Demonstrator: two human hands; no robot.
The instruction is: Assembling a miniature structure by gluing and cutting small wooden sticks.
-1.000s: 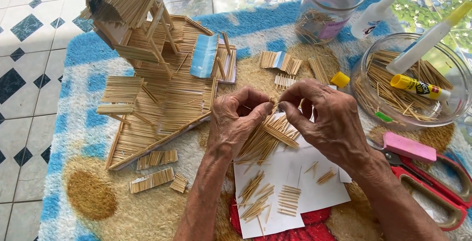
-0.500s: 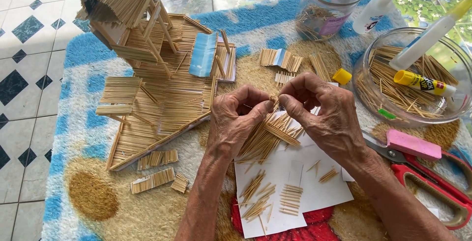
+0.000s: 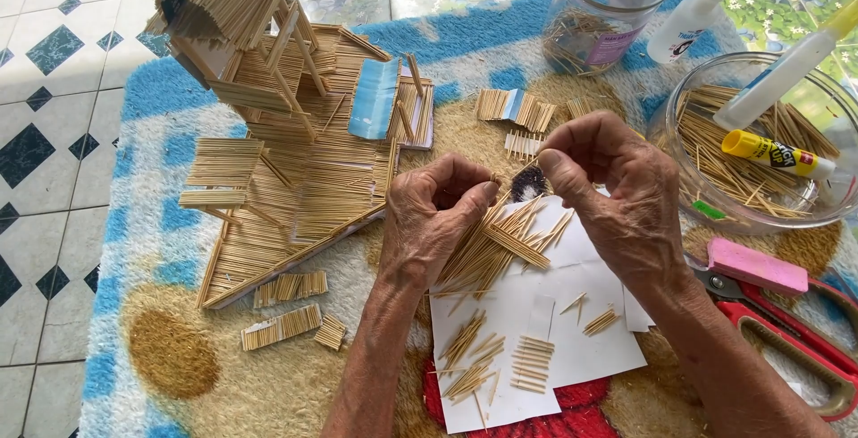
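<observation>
My left hand [image 3: 438,219] and my right hand [image 3: 608,192] meet over a white paper sheet [image 3: 572,313], fingertips pinching a glued panel of toothpicks [image 3: 500,240] that slants down between them. Loose toothpicks and small glued bundles [image 3: 529,365] lie on the paper below. A toothpick model house [image 3: 268,134] on stilts, with a thatched roof and a flat base, stands to the left of my left hand.
A glass bowl [image 3: 672,98] of toothpicks with a yellow glue tube [image 3: 773,154] sits at right, beside a white glue bottle [image 3: 693,13] and a clear jar [image 3: 608,18]. Red-handled scissors [image 3: 795,331] and a pink eraser [image 3: 755,264] lie lower right. A patterned rug [image 3: 161,232] covers tiled floor.
My right hand has lifted and drawn slightly right, away from the left, opening a gap between the fingertips. The toothpick panel stays under both hands.
</observation>
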